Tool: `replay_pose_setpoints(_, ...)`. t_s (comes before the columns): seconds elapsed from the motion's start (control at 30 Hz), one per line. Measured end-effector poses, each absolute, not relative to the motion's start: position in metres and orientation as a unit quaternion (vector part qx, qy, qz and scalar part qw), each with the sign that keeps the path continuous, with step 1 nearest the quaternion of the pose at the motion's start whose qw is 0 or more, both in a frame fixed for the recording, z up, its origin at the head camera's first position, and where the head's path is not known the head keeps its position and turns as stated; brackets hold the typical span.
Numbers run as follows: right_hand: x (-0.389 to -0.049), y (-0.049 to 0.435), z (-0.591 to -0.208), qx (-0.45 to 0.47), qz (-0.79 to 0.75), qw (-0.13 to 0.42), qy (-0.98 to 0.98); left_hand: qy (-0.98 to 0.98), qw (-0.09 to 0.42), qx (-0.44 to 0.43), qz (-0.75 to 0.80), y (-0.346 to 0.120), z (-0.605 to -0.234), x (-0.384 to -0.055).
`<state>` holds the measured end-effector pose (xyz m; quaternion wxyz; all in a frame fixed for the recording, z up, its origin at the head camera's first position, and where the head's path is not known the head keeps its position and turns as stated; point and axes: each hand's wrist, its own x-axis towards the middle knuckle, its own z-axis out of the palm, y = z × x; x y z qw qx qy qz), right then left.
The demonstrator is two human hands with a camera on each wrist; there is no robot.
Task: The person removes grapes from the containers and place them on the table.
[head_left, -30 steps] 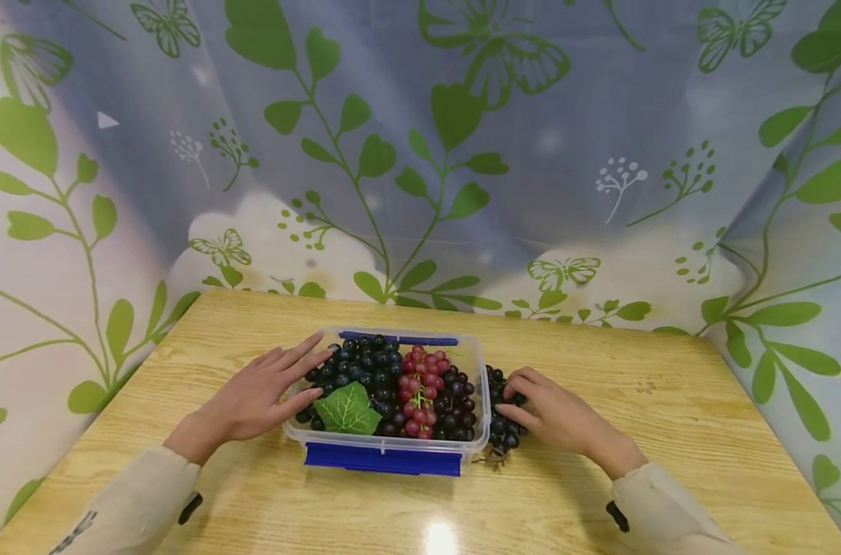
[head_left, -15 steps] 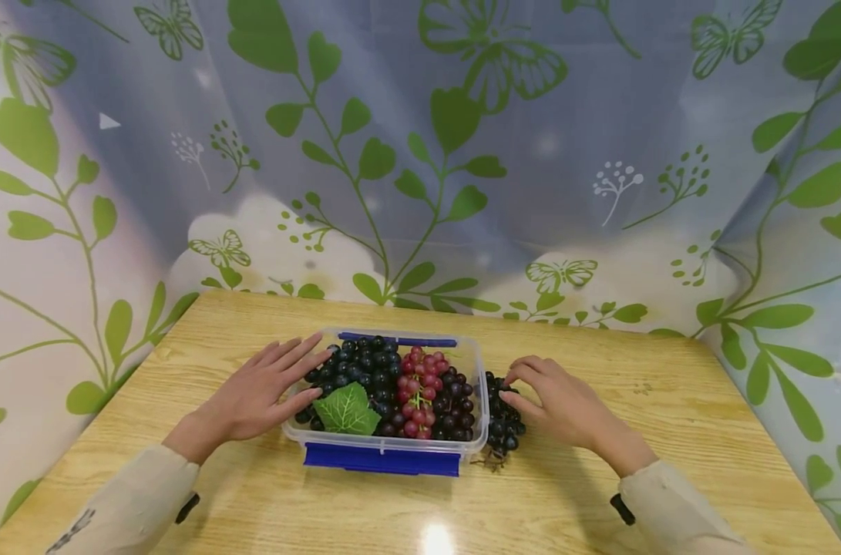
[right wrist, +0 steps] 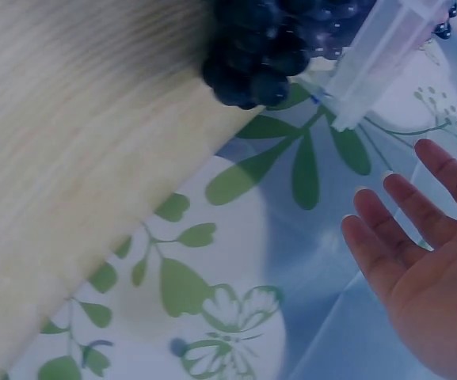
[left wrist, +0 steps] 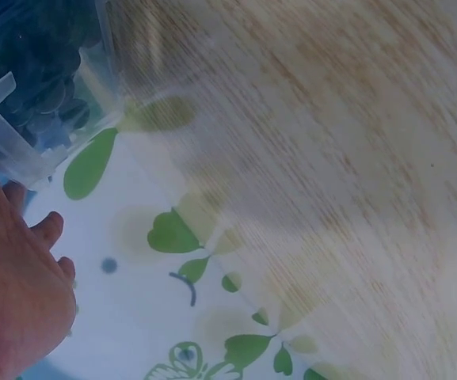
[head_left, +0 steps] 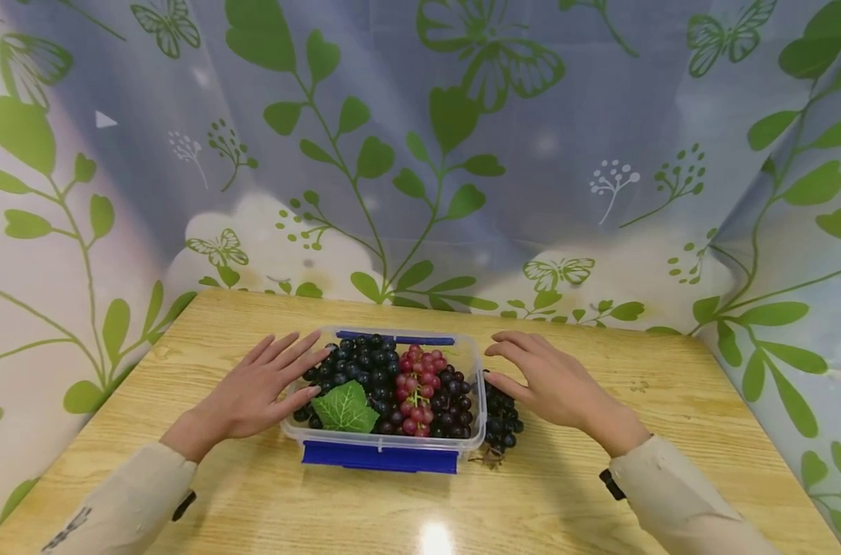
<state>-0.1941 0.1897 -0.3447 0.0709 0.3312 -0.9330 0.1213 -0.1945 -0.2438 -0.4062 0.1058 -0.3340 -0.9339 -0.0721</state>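
Observation:
A clear plastic box (head_left: pixel 381 442) with blue clips sits on the table, filled with bunches of grapes. Inside lie dark grapes (head_left: pixel 364 358) on the left, red grapes (head_left: pixel 418 385) in the middle and smaller dark grapes (head_left: pixel 453 405) on the right, with a green leaf (head_left: pixel 345 407) in front. My left hand (head_left: pixel 260 385) rests at the box's left edge, fingers spread. Outside the right wall lies another dark bunch (head_left: pixel 505 422). Above it hovers my right hand (head_left: pixel 552 379), its fingers extended and holding nothing; the right wrist view shows the hand (right wrist: pixel 434 261) apart from the grapes.
The wooden table (head_left: pixel 670 432) extends on both sides of the box. Behind it hangs a cloth (head_left: pixel 552 177) printed with leaves and butterflies, which also covers the sides. A brown stem (head_left: pixel 489 460) sticks out near the box's front right corner.
My right hand has come off the outer dark grapes, its fingers straightening, and moved up towards the box's far right side. The left hand has stayed at the box's left edge.

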Motion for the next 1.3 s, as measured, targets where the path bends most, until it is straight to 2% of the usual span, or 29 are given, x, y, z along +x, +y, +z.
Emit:
replay_pose_setpoints(0.53,-0.198,0.155,-0.331,0.38,0.086,0.031,-0.921,-0.934,0.112,-0.331,-0.075,-0.246,-0.408,-0.195)
replay_pose_setpoints(1.03,-0.205,0.128,-0.343,0.383,0.075,-0.025,-0.921,-0.935,0.106,-0.331,-0.067,-0.244,-0.407,-0.195)
replay_pose_setpoints(1.3,-0.209,0.118,-0.348,0.4,0.061,-0.021,-0.914,-0.936,0.106,-0.329,-0.067,-0.244,-0.407,-0.194)
